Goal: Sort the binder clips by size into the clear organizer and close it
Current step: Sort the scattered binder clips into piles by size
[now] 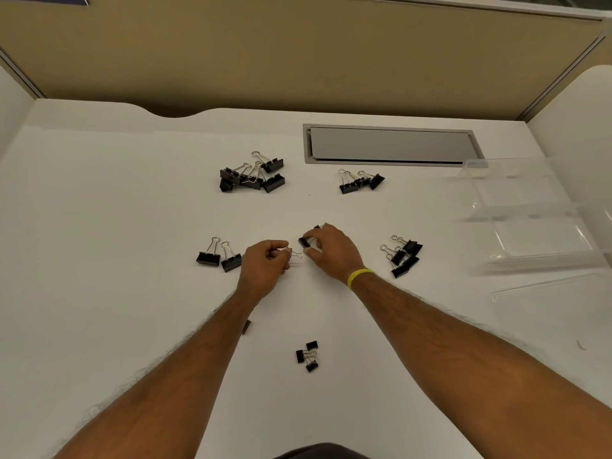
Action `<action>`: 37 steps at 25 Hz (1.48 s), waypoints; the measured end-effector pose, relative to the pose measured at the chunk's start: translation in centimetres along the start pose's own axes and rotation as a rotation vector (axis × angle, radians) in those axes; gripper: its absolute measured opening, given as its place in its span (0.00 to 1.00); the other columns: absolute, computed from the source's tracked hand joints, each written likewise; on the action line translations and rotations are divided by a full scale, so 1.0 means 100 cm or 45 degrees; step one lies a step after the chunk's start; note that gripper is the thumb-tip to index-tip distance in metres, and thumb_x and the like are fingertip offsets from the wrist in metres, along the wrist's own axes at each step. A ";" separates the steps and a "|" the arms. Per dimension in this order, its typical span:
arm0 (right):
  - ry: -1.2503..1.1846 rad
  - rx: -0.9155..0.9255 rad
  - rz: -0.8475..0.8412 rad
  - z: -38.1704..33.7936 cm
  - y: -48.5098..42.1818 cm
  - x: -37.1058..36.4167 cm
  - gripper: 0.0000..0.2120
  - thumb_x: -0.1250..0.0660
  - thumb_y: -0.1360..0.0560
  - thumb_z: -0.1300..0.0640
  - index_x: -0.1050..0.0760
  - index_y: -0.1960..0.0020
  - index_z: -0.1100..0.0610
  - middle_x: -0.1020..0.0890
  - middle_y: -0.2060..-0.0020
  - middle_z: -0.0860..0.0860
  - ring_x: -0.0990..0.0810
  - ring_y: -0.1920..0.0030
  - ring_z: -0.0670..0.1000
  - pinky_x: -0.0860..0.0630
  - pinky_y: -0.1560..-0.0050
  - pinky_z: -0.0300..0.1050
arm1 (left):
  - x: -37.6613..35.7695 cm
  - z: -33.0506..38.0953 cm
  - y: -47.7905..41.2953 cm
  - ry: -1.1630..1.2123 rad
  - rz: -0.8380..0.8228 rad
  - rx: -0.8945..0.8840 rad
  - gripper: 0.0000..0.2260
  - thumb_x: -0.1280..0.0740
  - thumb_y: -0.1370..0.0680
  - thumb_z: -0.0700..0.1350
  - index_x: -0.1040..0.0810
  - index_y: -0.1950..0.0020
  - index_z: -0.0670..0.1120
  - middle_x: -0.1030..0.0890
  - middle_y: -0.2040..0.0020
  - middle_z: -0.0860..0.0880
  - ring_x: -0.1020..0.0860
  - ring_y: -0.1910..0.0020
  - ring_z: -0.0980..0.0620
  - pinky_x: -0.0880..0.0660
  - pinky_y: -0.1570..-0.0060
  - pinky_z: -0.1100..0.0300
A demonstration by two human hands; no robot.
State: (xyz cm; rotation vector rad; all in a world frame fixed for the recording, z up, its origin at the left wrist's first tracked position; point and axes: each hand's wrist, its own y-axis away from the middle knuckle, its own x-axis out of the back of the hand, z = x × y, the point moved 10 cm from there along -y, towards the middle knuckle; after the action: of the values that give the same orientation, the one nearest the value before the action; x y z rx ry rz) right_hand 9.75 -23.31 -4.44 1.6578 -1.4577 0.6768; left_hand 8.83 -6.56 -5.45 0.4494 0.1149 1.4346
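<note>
- A white desk point(99, 200) filled the lower view, evenly lit, with only soft shadows on it.
- Its rear edge dipped in a shallow curved notch point(172, 113).
- A grey hatch point(390, 145) sat recessed in the desk, back right.
- A tan partition point(298, 51) stood behind the desk, edged at the right by grey trim point(563, 71).
- A white side panel point(13, 104) stood at the left, and another panel point(576, 104) at the right.

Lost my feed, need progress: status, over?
Left hand pinches a clip handle; right hand grips a small clip. Organizer open, far right, no clips seen inside. Path looks clear.
</note>
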 end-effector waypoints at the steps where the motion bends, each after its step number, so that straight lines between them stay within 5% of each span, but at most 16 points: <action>1: -0.035 0.013 0.005 -0.002 0.002 0.000 0.14 0.35 0.25 0.56 0.22 0.40 0.51 0.23 0.51 0.52 0.23 0.49 0.53 0.27 0.51 0.45 | 0.004 0.001 0.000 0.004 0.019 -0.010 0.06 0.32 0.23 0.40 0.19 0.46 0.43 0.18 0.62 0.46 0.20 0.68 0.58 0.23 0.65 0.66; 6: -0.227 -0.062 0.168 0.000 0.013 0.011 0.17 0.41 0.29 0.69 0.20 0.47 0.55 0.20 0.53 0.51 0.21 0.51 0.53 0.24 0.47 0.50 | 0.028 -0.003 0.003 0.095 0.162 0.007 0.07 0.34 0.22 0.39 0.20 0.46 0.41 0.18 0.59 0.46 0.20 0.65 0.55 0.22 0.63 0.63; 10: -0.250 -0.224 0.214 0.002 0.014 0.005 0.08 0.34 0.26 0.56 0.23 0.48 0.56 0.20 0.51 0.52 0.22 0.49 0.53 0.24 0.46 0.52 | 0.047 -0.005 0.010 0.119 0.243 0.004 0.08 0.34 0.22 0.39 0.20 0.45 0.41 0.17 0.58 0.47 0.19 0.62 0.53 0.23 0.61 0.62; 12: -0.153 -0.267 0.150 -0.006 0.012 -0.003 0.15 0.30 0.28 0.47 0.24 0.49 0.57 0.22 0.52 0.51 0.23 0.51 0.52 0.24 0.49 0.50 | 0.056 -0.005 0.014 0.131 0.262 -0.004 0.08 0.34 0.22 0.39 0.21 0.44 0.41 0.17 0.58 0.47 0.19 0.62 0.53 0.23 0.62 0.63; 17: -0.102 -0.299 0.135 -0.015 0.010 -0.011 0.11 0.31 0.31 0.53 0.23 0.54 0.60 0.20 0.54 0.55 0.21 0.54 0.56 0.21 0.52 0.51 | 0.095 -0.007 0.023 0.127 0.356 -0.021 0.07 0.34 0.22 0.39 0.20 0.46 0.42 0.17 0.59 0.46 0.19 0.62 0.53 0.22 0.62 0.65; 23: -0.383 -0.035 0.055 -0.060 0.045 -0.034 0.11 0.26 0.31 0.54 0.20 0.51 0.56 0.20 0.56 0.49 0.22 0.55 0.48 0.23 0.51 0.42 | 0.131 -0.021 0.037 0.176 0.455 0.008 0.06 0.33 0.22 0.39 0.20 0.46 0.42 0.17 0.59 0.46 0.19 0.64 0.54 0.21 0.62 0.63; 33: -0.125 0.297 -0.188 -0.125 0.088 -0.093 0.14 0.26 0.31 0.47 0.20 0.49 0.54 0.20 0.57 0.49 0.23 0.56 0.48 0.23 0.53 0.47 | 0.150 -0.039 0.066 0.192 0.489 0.038 0.06 0.32 0.23 0.41 0.20 0.47 0.43 0.17 0.58 0.46 0.18 0.62 0.52 0.22 0.60 0.60; 37: -0.106 0.315 -0.190 -0.119 0.093 -0.088 0.16 0.26 0.30 0.45 0.20 0.48 0.54 0.20 0.55 0.48 0.24 0.57 0.45 0.25 0.55 0.41 | 0.144 -0.040 0.070 0.194 0.470 0.046 0.05 0.32 0.24 0.41 0.21 0.49 0.43 0.17 0.58 0.46 0.19 0.63 0.52 0.22 0.61 0.61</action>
State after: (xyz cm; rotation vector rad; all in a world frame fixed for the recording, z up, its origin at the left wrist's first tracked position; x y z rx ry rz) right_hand 0.43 -8.63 -3.30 1.9843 -1.3329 0.7344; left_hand 3.08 8.83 -3.85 0.4036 0.1874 1.8328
